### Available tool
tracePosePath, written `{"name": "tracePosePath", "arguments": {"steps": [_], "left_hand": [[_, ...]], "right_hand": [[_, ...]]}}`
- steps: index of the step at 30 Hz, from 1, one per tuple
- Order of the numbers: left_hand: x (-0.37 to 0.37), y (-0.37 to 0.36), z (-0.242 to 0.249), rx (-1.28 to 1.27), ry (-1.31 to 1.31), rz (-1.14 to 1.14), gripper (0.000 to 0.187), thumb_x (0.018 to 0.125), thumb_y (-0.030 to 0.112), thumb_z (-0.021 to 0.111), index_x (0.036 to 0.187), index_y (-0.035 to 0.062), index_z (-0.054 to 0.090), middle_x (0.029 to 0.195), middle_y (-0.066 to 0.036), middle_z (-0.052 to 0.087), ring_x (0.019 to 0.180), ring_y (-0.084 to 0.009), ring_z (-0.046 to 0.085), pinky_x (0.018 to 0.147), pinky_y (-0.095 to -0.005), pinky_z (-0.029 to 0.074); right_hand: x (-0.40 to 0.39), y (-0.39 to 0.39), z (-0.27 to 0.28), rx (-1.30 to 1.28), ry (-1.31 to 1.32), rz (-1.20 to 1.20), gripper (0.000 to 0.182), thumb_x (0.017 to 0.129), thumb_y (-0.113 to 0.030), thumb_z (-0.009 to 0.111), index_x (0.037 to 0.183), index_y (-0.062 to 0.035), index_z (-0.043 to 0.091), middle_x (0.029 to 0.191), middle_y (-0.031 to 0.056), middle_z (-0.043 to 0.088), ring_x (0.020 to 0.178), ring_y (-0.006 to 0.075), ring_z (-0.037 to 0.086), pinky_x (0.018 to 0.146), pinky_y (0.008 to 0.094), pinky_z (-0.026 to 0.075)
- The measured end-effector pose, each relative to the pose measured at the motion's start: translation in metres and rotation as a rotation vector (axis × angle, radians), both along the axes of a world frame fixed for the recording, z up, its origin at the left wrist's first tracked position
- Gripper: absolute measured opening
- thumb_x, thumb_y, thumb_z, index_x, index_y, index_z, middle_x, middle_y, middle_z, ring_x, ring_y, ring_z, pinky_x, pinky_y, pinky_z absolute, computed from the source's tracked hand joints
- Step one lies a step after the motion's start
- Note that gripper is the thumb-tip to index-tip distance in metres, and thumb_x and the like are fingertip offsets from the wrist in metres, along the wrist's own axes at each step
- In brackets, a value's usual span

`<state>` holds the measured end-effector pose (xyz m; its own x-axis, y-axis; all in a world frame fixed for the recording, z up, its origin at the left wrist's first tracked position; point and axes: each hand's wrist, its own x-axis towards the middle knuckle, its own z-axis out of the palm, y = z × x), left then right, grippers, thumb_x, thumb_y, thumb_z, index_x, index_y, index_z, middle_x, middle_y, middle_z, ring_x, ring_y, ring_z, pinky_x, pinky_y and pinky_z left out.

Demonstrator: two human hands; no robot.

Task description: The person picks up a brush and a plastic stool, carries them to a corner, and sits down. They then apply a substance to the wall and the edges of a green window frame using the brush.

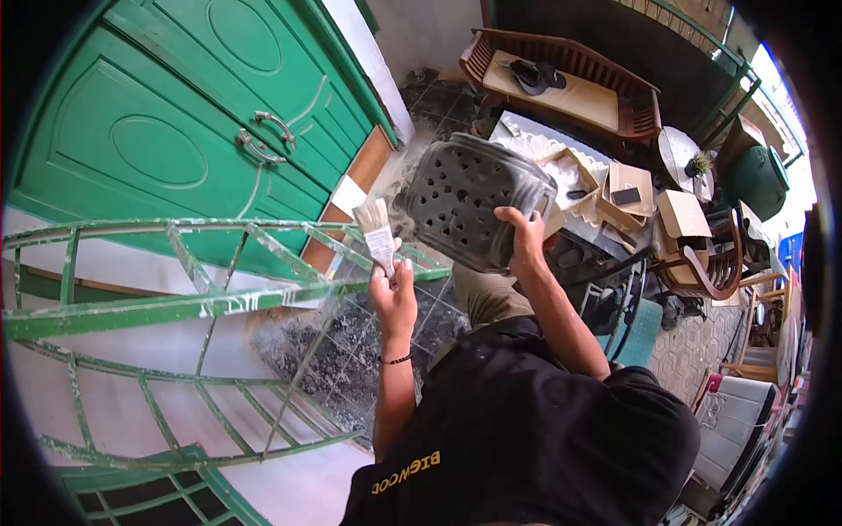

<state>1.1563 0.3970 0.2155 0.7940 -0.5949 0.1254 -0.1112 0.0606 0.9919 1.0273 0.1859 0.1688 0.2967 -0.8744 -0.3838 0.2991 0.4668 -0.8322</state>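
Observation:
My left hand grips the handle of a flat paintbrush, whose pale bristles point up and away from me. A thin dark band sits on that wrist. My right hand holds the near rim of a dark grey plastic basket with many round holes, lifted and tilted so its perforated side faces me. Brush and basket are close together but apart. My black shirt fills the lower middle of the view.
A green metal frame streaked with white paint lies across the left, beside a green double door. A wooden bench with sandals stands at the back. Cardboard boxes, chairs and clutter crowd the right side on the dark tiled floor.

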Motion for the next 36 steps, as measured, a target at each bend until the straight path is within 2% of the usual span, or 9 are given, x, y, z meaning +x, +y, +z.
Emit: {"name": "tracePosePath", "arguments": {"steps": [3,8,15,18,24,28,31,34,36], "left_hand": [[0.049,-0.031,0.004,-0.002,-0.040,-0.121,0.041,0.100,0.006,0.059,0.140,-0.0042,0.054,0.086,0.007,0.042,0.073,-0.0029,0.037,0.065,-0.0202,0.035],[0.103,-0.078,0.018,-0.043,0.030,-0.124,0.039,0.096,0.001,0.059,0.134,-0.0053,0.056,0.083,0.005,0.040,0.071,-0.0042,0.037,0.064,-0.0214,0.037],[0.199,-0.126,-0.060,0.087,-0.006,-0.007,0.040,0.096,0.008,0.064,0.134,-0.0037,0.062,0.081,0.007,0.040,0.070,-0.0036,0.037,0.063,-0.0214,0.035],[0.250,-0.179,-0.085,0.172,0.166,-0.032,0.036,0.097,0.013,0.068,0.131,0.0008,0.066,0.082,0.009,0.041,0.070,-0.0029,0.038,0.062,-0.0225,0.035],[0.342,-0.325,-0.067,0.253,0.012,-0.101,0.031,0.094,0.012,0.071,0.123,0.0034,0.074,0.076,0.013,0.040,0.067,-0.0003,0.035,0.058,-0.0217,0.031],[0.380,-0.396,-0.081,0.275,0.023,-0.127,0.030,0.098,0.014,0.068,0.124,0.0015,0.071,0.074,0.012,0.040,0.066,-0.0006,0.036,0.058,-0.0227,0.031],[0.412,-0.435,-0.084,0.327,0.082,-0.186,0.030,0.095,0.018,0.068,0.122,0.0051,0.073,0.071,0.005,0.049,0.063,-0.0076,0.042,0.059,-0.0286,0.038],[0.441,-0.472,-0.083,0.362,0.021,-0.221,0.031,0.094,0.015,0.065,0.123,0.0035,0.072,0.071,0.005,0.048,0.063,-0.0081,0.042,0.059,-0.0290,0.038],[0.464,-0.494,-0.084,0.343,-0.020,-0.211,0.032,0.094,0.013,0.064,0.123,0.0032,0.071,0.074,0.004,0.048,0.065,-0.0076,0.043,0.059,-0.0285,0.039]], "right_hand": [[0.027,-0.023,0.027,-0.084,-0.170,-0.028,0.070,0.068,-0.016,0.083,0.126,0.0073,0.052,0.109,0.0172,0.064,0.095,0.0275,0.066,0.084,0.0416,0.058],[0.089,-0.064,0.018,-0.147,0.045,-0.125,0.075,0.066,-0.017,0.084,0.130,0.0074,0.052,0.118,0.0179,0.063,0.104,0.0288,0.064,0.090,0.0404,0.055],[0.203,-0.158,-0.037,-0.130,0.181,-0.005,0.087,0.061,-0.021,0.085,0.136,0.0084,0.053,0.125,0.0183,0.064,0.111,0.0304,0.061,0.098,0.0396,0.049],[0.255,-0.216,-0.073,-0.085,0.296,0.101,0.088,0.060,-0.022,0.085,0.136,0.0101,0.053,0.126,0.0194,0.063,0.111,0.0312,0.061,0.098,0.0391,0.049],[0.335,-0.318,-0.059,-0.037,0.360,0.199,0.085,0.060,-0.021,0.086,0.131,0.0124,0.053,0.120,0.0214,0.065,0.105,0.0307,0.064,0.093,0.0395,0.053],[0.362,-0.370,-0.049,-0.011,0.511,0.178,0.092,0.060,-0.022,0.086,0.135,0.0161,0.047,0.125,0.0253,0.062,0.107,0.0313,0.063,0.096,0.0394,0.051],[0.380,-0.400,-0.071,-0.076,0.578,0.116,0.090,0.059,-0.025,0.086,0.131,0.0149,0.049,0.116,0.0228,0.065,0.104,0.0312,0.064,0.094,0.0389,0.051],[0.395,-0.424,-0.078,-0.139,0.759,0.113,0.109,0.059,-0.033,0.089,0.144,0.0166,0.041,0.139,0.0336,0.055,0.130,0.0418,0.055,0.112,0.0404,0.042],[0.413,-0.441,-0.062,-0.152,0.828,0.070,0.113,0.059,-0.036,0.090,0.145,0.0168,0.039,0.142,0.0354,0.053,0.135,0.0438,0.052,0.115,0.0408,0.039]]}}
